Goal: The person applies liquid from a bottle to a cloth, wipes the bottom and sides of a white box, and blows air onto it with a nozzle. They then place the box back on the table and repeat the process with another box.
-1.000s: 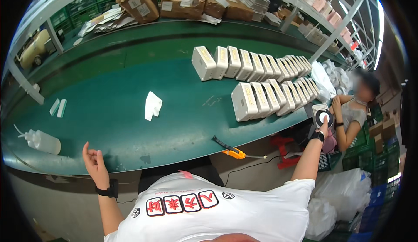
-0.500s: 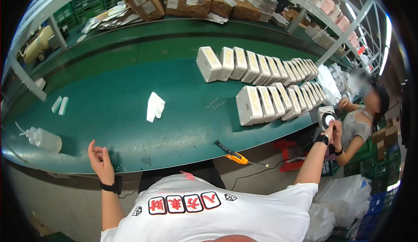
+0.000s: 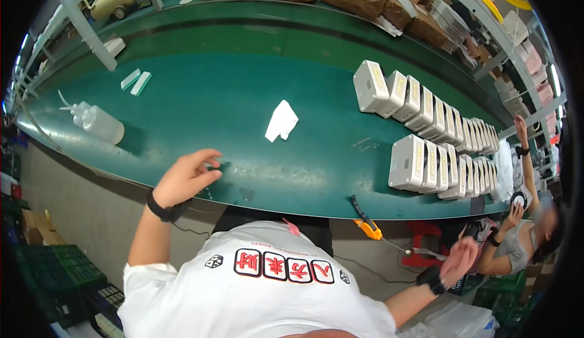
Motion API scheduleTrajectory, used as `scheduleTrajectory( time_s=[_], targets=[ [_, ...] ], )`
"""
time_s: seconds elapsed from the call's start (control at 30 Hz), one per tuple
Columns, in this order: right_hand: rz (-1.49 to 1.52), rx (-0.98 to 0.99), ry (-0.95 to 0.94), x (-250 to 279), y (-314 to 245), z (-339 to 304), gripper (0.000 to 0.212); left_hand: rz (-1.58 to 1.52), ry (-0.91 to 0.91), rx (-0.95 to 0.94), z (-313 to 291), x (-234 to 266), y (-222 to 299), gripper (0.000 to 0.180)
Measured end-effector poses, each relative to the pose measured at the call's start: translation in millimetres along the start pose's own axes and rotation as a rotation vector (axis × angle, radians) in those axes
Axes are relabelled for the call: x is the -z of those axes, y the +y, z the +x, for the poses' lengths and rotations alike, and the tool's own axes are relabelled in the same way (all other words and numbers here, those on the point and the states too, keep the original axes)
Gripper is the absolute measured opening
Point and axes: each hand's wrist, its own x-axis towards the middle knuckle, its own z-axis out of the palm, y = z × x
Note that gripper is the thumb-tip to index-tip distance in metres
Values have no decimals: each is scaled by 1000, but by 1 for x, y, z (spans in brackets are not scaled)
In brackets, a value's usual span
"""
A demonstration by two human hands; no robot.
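Observation:
My left hand (image 3: 190, 177) hovers over the near edge of the green bench, fingers loosely spread with nothing in them. Nearest to it on the bench is a folded white cloth or paper (image 3: 283, 121). Past the bench's near edge, low on the right, my right hand (image 3: 459, 260) is empty and its fingers look extended, slightly blurred. Close to the co-worker's hand (image 3: 514, 216) is a pale device with a round black-and-white face (image 3: 518, 200). An orange and black tool (image 3: 367, 226) lies across the bench edge, between my two hands.
Two rows of off-white boxes (image 3: 406, 163) stand on the right of the green bench (image 3: 243, 89). A clear squeeze bottle (image 3: 100, 123) and two small green-and-white blocks (image 3: 140, 83) are at left. Cartons (image 3: 353, 0) line the back, beside a metal post (image 3: 85, 25).
My right hand has left the round-faced device at the co-worker's side and come back toward me. My left hand has moved right and farther over the bench. The view has turned left.

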Motion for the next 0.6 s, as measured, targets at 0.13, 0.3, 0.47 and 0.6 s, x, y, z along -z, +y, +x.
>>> scheduleTrajectory(
  time_s=[0.13,0.3,0.47,0.6],
  targets=[
    [459,414,-398,-61,-74,-51,25,428,-458,-182,55,21,53,33],
    [581,266,-1081,-138,-127,-36,24,439,-267,-483,171,-21,32,31],
    [490,109,-801,-204,-70,-40,23,408,-219,-640,237,-60,-13,22],
    [39,7,-724,-259,-55,-28,28,345,-277,-676,215,-64,10,16]
  ],
)
